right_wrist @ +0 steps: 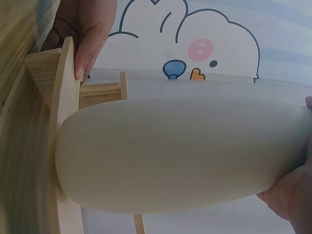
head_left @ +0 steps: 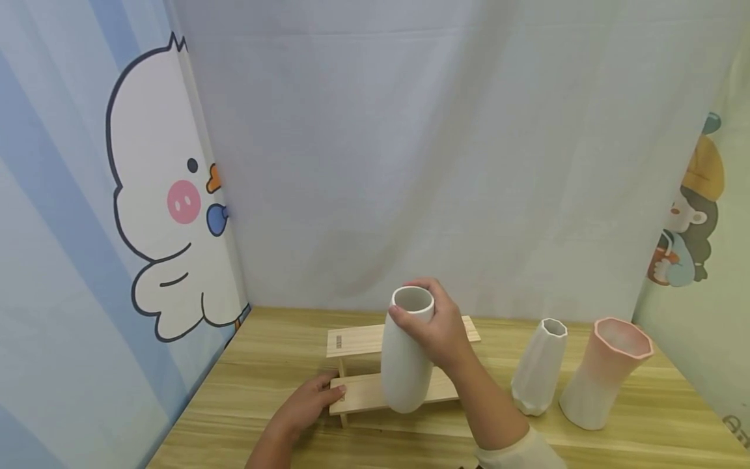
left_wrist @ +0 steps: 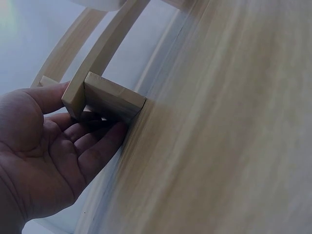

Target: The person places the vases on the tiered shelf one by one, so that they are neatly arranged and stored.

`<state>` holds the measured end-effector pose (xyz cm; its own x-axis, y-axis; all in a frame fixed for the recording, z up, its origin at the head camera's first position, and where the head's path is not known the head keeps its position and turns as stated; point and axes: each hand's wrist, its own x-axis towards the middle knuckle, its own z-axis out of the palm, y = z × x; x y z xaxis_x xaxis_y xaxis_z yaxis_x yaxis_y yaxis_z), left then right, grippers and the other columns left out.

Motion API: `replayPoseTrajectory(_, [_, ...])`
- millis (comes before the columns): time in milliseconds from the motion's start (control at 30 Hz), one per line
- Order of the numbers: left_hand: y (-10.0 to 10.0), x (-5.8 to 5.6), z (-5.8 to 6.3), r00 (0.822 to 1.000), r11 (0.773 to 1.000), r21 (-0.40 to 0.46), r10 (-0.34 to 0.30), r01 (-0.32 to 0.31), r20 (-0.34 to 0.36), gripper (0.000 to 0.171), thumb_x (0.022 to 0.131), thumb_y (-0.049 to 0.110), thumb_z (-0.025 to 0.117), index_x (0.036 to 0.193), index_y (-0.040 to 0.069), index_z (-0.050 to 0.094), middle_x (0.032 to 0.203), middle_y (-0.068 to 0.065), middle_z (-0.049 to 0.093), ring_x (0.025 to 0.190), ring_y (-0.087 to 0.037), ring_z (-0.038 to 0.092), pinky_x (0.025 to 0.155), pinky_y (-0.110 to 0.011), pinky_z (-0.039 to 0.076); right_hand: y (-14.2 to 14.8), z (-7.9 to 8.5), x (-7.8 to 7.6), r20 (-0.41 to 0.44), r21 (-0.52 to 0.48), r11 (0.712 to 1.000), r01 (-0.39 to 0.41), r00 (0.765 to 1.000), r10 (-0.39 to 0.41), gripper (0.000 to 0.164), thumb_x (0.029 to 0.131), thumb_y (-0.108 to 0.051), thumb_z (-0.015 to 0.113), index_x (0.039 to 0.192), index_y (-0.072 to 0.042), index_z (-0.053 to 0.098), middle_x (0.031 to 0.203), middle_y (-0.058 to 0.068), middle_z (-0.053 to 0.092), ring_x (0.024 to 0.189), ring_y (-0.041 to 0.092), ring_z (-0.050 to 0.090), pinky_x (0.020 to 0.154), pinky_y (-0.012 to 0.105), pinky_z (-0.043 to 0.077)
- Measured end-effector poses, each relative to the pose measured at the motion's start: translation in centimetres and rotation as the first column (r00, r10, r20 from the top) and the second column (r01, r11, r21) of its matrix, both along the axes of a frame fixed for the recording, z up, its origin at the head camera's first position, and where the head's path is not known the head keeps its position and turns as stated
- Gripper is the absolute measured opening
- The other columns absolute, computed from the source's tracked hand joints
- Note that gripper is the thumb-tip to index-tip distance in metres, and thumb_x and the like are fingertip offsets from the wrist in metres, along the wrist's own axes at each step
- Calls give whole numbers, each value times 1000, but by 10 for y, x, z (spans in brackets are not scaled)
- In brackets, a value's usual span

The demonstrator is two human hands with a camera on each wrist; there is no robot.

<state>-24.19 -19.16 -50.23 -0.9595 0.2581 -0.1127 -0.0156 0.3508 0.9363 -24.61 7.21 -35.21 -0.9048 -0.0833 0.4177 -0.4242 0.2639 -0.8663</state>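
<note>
My right hand (head_left: 444, 331) grips a tall white vase (head_left: 404, 368) near its rim, thumb in front and fingers behind. The vase stands almost upright, its rounded base overlapping the lower step of a two-tier wooden stand (head_left: 357, 393). In the right wrist view, the base is right against that step's edge. My left hand (head_left: 309, 402) holds the left end of the lower step. Seen from the left wrist, the thumb presses the board's end and the fingers (left_wrist: 103, 152) curl under by the wooden support.
To the right stand a slim white faceted vase (head_left: 540, 368) and a wider pink-and-white vase (head_left: 603, 374) with a flared rim. All rest on a wood-grain table (head_left: 234, 391). A grey-white curtain (head_left: 351, 163) hangs behind, with printed cartoon panels at both sides.
</note>
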Motion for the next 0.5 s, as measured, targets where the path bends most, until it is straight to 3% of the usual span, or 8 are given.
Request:
replayPoseTrajectory(267, [0,0,-1,1000,1000,4,-12,12,-9,65,101,34,54,145,-10,37,133,-25,58,124,-35,53,107,-57,35,-5,-4,-4,12,-9,1000,-12,1000,12,45,81,-39,77,119,-25,58,101,8,67,85,24,66,66,39,57])
replayPoseTrajectory(500, [1,0,0,1000,1000,-7,5,-5,9,67,99,39,55,146,-6,40,140,-26,51,132,-42,44,109,-61,30,-12,-5,-6,9,-17,1000,-26,1000,26,45,81,-38,77,120,-25,57,102,7,67,87,25,66,66,39,57])
